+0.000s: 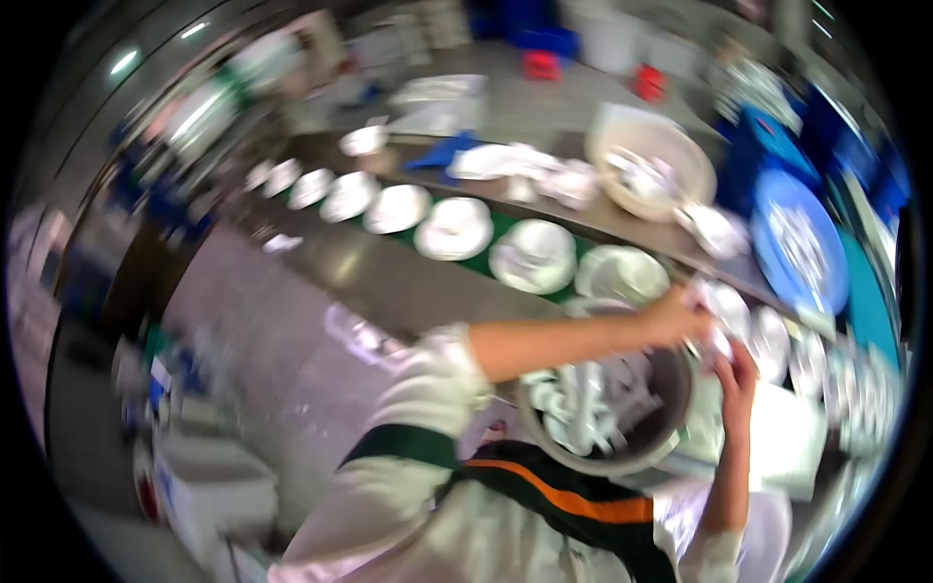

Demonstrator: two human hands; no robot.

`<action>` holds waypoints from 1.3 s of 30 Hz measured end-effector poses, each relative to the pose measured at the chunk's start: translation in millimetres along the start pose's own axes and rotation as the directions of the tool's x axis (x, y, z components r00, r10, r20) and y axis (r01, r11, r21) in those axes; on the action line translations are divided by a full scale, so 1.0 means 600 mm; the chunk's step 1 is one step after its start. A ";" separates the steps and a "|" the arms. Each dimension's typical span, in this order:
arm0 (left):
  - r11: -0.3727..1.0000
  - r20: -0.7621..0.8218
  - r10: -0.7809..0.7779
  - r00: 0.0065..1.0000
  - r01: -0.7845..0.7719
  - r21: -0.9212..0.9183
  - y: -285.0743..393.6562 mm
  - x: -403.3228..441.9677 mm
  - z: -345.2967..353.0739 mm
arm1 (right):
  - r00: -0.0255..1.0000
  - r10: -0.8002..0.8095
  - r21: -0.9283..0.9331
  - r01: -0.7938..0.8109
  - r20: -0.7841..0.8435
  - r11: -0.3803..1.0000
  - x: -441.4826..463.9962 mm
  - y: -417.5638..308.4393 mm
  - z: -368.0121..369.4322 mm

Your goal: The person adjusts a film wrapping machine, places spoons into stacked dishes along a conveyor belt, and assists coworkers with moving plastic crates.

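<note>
Left hand (671, 319) first: it lay at the end of a forearm reaching across the body, its fingers bent and closed against a small white piece (717, 342). Well to its left, a row of white bowls (454, 231) ran away in a slanting line on a green strip (476, 266), the nearest standing just beyond the hand. Down and left of the hand, toward the body, sat a grey bucket (677, 413) holding loose white pieces (583, 413), with the forearm above its far rim. Up from the hand, well apart, was a beige basin (695, 160).

The small white piece lay immediately right of the left hand and slightly nearer the body, between both hands. Both were close to it, neither clearly nearer; blur hid its long axis. On its near side came the right hand (737, 374), fingers curled narrow and pointing up toward the piece; whether they gripped it I could not tell. Just right of both hands stood white dishes (769, 345), and farther up and right, a blue basin (789, 189).
</note>
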State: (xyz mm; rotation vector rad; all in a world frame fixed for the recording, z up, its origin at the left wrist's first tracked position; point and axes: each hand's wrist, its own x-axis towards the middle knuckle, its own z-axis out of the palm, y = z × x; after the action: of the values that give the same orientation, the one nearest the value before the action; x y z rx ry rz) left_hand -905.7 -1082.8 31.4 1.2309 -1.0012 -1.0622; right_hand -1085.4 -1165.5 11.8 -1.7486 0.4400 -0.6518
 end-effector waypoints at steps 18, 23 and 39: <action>0.936 0.194 -0.345 0.918 0.320 0.148 0.009 0.017 -0.010 | 0.985 -0.148 -0.982 0.111 0.089 0.150 0.038 0.195 -0.116; 0.937 0.226 -0.308 0.924 0.336 -0.098 -0.017 0.061 -0.006 | 0.981 -0.191 -0.960 0.080 0.029 0.267 0.068 0.199 -0.086; 0.047 0.072 -0.152 0.986 -0.065 0.997 -0.031 -0.065 -0.061 | 0.812 -0.200 -0.693 -0.306 -0.548 0.653 0.060 0.199 -0.148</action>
State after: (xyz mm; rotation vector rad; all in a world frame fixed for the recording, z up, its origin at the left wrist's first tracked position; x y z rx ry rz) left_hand -880.2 -1037.4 9.2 2.3606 -2.0369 -0.2836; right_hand -1108.7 -1286.2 -79.7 -2.2836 1.3763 -1.0730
